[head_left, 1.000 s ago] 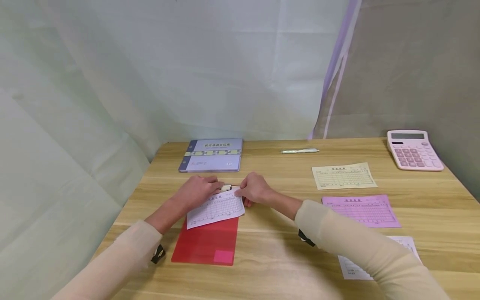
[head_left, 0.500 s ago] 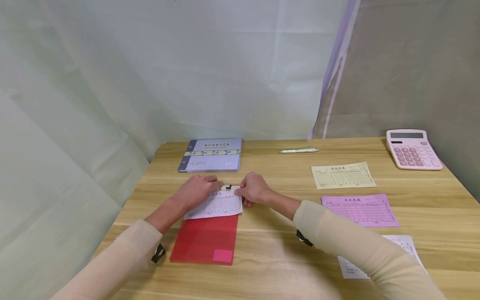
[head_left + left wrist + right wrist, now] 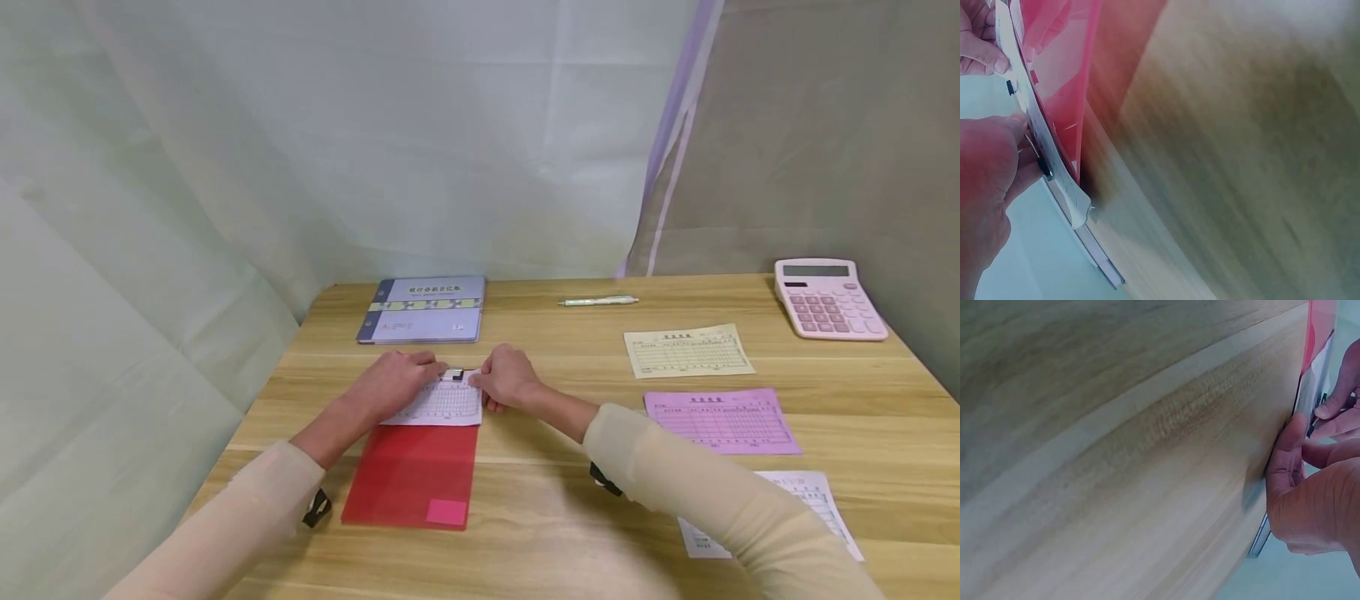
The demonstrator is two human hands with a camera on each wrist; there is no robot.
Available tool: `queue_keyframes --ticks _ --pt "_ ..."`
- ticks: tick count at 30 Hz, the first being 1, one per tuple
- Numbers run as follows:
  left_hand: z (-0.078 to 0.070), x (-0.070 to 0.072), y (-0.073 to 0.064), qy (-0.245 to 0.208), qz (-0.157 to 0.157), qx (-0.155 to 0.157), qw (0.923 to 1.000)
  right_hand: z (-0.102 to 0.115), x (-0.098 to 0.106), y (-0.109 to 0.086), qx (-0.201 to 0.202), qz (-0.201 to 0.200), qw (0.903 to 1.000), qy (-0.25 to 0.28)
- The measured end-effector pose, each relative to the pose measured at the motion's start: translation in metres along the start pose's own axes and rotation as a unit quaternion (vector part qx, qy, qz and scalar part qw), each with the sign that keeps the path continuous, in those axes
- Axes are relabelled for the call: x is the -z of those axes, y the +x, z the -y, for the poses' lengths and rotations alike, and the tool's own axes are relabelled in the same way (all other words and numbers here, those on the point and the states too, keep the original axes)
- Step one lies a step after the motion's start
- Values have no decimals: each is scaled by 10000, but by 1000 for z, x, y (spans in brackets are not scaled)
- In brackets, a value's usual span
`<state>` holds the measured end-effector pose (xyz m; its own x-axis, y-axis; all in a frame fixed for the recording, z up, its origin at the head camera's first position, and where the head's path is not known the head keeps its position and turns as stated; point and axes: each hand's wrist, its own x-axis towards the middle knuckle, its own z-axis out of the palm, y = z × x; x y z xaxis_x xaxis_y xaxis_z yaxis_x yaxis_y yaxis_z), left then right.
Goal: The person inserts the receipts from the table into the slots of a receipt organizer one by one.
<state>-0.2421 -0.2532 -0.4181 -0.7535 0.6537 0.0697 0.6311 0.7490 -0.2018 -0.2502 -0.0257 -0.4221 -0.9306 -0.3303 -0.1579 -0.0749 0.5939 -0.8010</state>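
Pinching slip (image 3: 442, 406) at edge, tabletop (image 3: 547, 525) stretching rightward

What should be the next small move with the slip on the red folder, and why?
Probably let the left hand ease its hold on the clip, so it may grip the slip: the slip lies nearly square on the folder, top edge at the clip, and the right hand pinches its upper corner.

We see plain cream, long sleeves with soft creases: a left sleeve (image 3: 213, 533) and a right sleeve (image 3: 701, 475). Each ends in a broad cuff of matching cloth. Beside the left cuff (image 3: 288, 471) and right cuff (image 3: 618, 437) shows something small and black. Left hand (image 3: 390, 385) and right hand (image 3: 510, 377) are bare.
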Motion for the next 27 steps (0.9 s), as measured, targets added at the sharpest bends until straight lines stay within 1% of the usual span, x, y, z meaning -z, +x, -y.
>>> queue_keyframes --ticks 4,7,11,14,19,21,25,27 --pt "0 -1 -1 54 -13 -23 10000 1 -1 -1 8 -82 10000 -17" --pt "-1 -2 -1 59 16 35 10000 1 -2 -1 46 -148 9999 -42" --pt "-2 -3 -1 54 101 134 9998 0 -2 1 1 -119 9999 -54" --pt "-3 -4 0 46 156 197 9997 -1 0 2 -47 -162 9998 -99" --pt "-3 -4 1 72 155 190 9997 -1 6 4 -91 -296 9994 -170" --pt "-3 -4 1 112 127 162 9997 0 8 5 -24 -179 9996 -228" --pt "-2 -3 1 148 115 157 9997 2 9 6 238 252 9991 -258" --pt "-2 -3 1 124 137 170 9997 3 8 4 336 391 9984 -217"
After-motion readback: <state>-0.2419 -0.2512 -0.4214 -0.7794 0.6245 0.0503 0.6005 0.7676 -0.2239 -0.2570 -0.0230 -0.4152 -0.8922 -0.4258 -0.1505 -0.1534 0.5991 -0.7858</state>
